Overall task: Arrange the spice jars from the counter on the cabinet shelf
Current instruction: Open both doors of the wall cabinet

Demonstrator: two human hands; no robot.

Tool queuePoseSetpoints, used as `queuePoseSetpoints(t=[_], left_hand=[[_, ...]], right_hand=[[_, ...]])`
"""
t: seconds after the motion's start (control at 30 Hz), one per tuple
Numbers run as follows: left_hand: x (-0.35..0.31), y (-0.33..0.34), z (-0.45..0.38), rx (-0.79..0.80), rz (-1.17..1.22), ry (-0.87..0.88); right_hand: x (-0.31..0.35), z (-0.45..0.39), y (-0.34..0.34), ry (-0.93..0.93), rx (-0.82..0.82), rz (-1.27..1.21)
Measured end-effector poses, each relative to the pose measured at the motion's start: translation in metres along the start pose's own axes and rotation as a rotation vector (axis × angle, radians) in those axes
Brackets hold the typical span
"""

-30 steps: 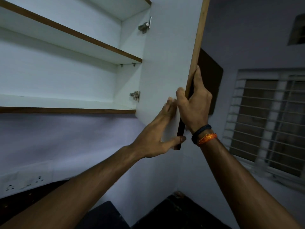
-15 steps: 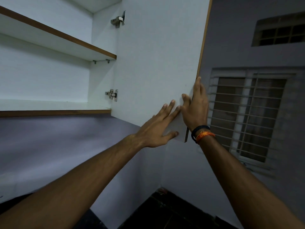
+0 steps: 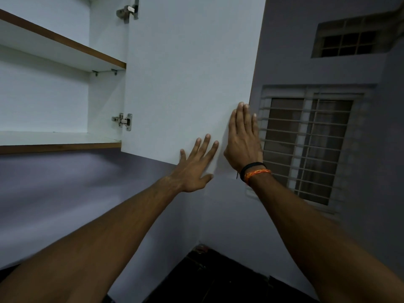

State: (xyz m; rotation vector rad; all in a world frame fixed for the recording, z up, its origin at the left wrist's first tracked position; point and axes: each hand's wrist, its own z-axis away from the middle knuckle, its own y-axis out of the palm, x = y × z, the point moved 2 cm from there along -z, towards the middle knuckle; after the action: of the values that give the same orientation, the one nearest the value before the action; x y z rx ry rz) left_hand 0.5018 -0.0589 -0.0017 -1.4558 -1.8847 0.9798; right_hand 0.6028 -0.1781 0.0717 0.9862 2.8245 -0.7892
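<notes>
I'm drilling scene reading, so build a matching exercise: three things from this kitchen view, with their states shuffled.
Things:
1. white cabinet door
2. left hand
3. right hand

States:
A. wears black and orange wrist bands
B. swung wide open
C. fingers spread flat on the door's lower corner

Pairs: 1-B, 2-C, 3-A

Open wall cabinet, two white shelves bare of jars

The lower shelf (image 3: pixel 54 138), white with a brown wooden front edge, runs left from the lower hinge (image 3: pixel 123 121) and carries nothing that I can see. Above that hinge the upper shelf (image 3: pixel 56 48), same white board and brown edge, rests on small pegs; its top is hidden from here.
</notes>
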Motion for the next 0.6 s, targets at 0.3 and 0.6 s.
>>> queuePoseSetpoints(t=[0.3, 0.6], left_hand=[[0.007, -0.014, 0.001, 0.056, -0.019, 0.023], [0.006, -0.035, 0.015, 0.062, -0.079, 0.01]], right_hand=[[0.009, 0.003, 0.007, -0.004, 0.067, 0.012], [0.032, 0.008, -0.007, -0.004, 0.076, 0.029]])
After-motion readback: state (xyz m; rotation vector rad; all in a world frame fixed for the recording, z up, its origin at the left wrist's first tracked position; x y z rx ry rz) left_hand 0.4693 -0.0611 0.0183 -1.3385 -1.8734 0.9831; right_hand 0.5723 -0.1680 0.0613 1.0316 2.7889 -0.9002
